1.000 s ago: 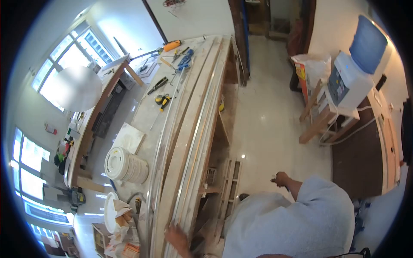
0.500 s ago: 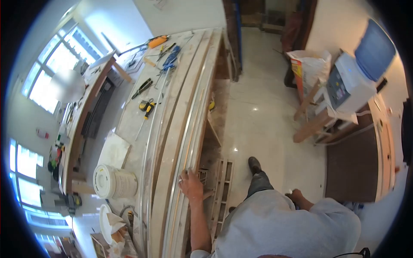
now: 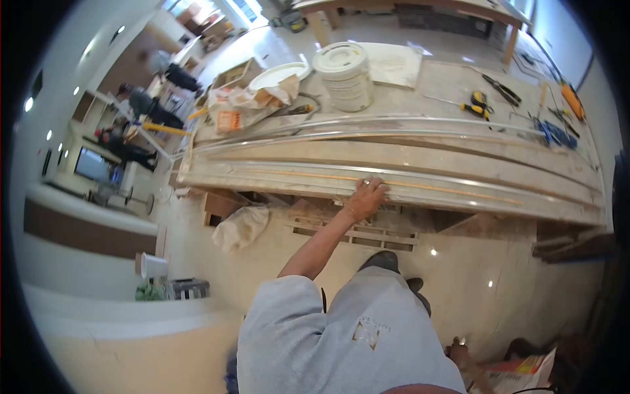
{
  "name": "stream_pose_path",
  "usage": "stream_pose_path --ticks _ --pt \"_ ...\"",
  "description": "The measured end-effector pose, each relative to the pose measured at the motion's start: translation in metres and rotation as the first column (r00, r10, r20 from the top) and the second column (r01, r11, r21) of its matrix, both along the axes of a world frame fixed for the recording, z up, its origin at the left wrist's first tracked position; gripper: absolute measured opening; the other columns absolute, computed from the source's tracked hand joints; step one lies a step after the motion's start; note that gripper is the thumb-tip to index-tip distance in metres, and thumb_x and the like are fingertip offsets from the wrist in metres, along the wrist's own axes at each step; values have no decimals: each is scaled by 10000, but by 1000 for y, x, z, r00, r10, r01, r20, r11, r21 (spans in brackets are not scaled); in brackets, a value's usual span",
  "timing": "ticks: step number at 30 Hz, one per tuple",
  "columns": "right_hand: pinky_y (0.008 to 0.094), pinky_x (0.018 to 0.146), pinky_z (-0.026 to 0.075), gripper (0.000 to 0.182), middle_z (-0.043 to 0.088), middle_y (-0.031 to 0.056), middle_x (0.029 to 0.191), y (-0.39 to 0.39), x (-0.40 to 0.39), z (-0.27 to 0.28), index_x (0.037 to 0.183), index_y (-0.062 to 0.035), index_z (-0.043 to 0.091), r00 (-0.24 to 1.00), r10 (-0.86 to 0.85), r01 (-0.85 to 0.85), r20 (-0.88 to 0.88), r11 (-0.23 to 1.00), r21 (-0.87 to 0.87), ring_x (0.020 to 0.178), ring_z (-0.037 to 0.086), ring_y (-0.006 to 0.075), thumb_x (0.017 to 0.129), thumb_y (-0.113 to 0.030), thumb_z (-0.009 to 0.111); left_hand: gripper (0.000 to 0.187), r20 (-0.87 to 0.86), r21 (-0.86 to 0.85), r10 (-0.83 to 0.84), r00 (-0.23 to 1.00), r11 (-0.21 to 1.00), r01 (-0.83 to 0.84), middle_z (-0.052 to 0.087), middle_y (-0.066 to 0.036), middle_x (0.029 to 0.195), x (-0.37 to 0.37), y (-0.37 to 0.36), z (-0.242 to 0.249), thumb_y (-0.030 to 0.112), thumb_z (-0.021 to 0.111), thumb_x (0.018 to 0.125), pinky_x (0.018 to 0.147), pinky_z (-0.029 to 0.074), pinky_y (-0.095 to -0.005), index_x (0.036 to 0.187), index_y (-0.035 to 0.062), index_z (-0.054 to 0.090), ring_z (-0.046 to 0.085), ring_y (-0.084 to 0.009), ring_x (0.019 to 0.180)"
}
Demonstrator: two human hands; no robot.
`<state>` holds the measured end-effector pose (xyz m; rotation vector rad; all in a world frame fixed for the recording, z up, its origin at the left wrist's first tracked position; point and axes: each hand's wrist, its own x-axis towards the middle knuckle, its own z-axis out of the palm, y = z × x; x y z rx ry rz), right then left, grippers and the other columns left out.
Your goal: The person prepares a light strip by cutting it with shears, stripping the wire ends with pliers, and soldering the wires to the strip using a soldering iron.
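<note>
My left hand (image 3: 367, 197) rests at the front edge of a long workbench, fingers apart and laid over a long metal strip (image 3: 289, 169) with a thin tan line along it. A ring shows on one finger. Under and behind the strip run long boards (image 3: 295, 152). Another bright metal strip (image 3: 275, 141) lies farther back. My right hand (image 3: 457, 353) hangs low at my right side, away from the bench. Its fingers look closed, with a small pale bit showing at them that I cannot make out.
On the bench stand a white bucket (image 3: 343, 79), a tape measure (image 3: 480, 100), pliers (image 3: 502, 90) and a crumpled paper bag (image 3: 252, 105). A slatted wooden frame (image 3: 354, 234) and a cloth sack (image 3: 241, 228) lie below. Several people (image 3: 147, 102) are far left.
My view has swung left, so the bench now runs across it. The left hand stays on the strip at the bench edge; the right hand remains low at my side.
</note>
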<state>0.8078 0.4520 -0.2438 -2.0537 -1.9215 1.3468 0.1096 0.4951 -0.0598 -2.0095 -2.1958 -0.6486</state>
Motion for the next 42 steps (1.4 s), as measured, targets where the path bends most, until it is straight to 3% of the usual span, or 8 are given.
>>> stream_pose_path --ticks 2,11,16,19,26,32,38,42 --pt "348 359 404 393 563 101 527 54 -6 22 717 -70 502 836 -546 543 51 813 -212 385 521 199 988 -313 651 293 -15 -14 23 1000 1000 -23 571 -119 1207 -4 -5 1 219 671 912 967 399 -509 1183 130 602 527 -366 1195" --pt "336 362 426 365 550 88 531 146 -68 11 742 -57 524 892 -411 365 -187 900 -238 401 545 196 960 -307 679 150 -172 -85 18 985 996 -33 622 -79 1034 -12 -8 0 221 608 936 908 443 -469 1052 127 592 629 -283 1031" --pt "408 524 513 472 660 128 614 140 -96 2 732 45 664 994 94 -93 53 995 -26 519 637 252 906 -389 725 188 -207 44 45 977 998 -36 652 -77 911 -9 6 2 222 608 891 732 512 -417 1060 140 626 668 -261 808" --pt "455 588 511 551 680 167 632 138 -37 -110 690 78 656 922 269 -264 278 963 -56 586 665 286 878 -435 727 234 -225 41 43 973 999 -35 632 -47 823 -6 7 38 217 627 867 628 510 -382 1092 152 633 653 -233 717" --pt "466 590 501 556 673 177 621 131 -50 -78 680 81 648 926 127 -114 356 992 -56 588 658 297 877 -435 722 120 -181 190 14 983 982 21 611 -29 726 -32 42 122 191 623 893 592 503 -396 999 140 600 648 -229 658" --pt "475 591 491 561 666 185 612 130 -50 -90 671 82 640 948 40 -47 316 999 16 590 652 307 876 -434 717 201 -187 162 30 982 987 1 652 -54 775 -92 85 109 135 611 869 598 524 -405 1069 117 611 665 -250 677" --pt "451 554 488 535 630 132 575 138 -137 15 644 71 603 989 -14 18 145 999 -27 549 614 230 880 -395 718 284 -6 -18 68 998 997 -68 739 -107 947 -142 108 70 114 553 885 703 545 -502 1137 168 672 705 -332 831" --pt "385 460 466 430 669 137 617 128 -179 109 701 34 641 947 -312 321 74 929 -183 481 590 194 898 -331 752 390 -11 -130 94 995 987 -95 686 -197 1099 -181 91 0 201 627 894 881 458 -537 1263 76 636 630 -395 1046"
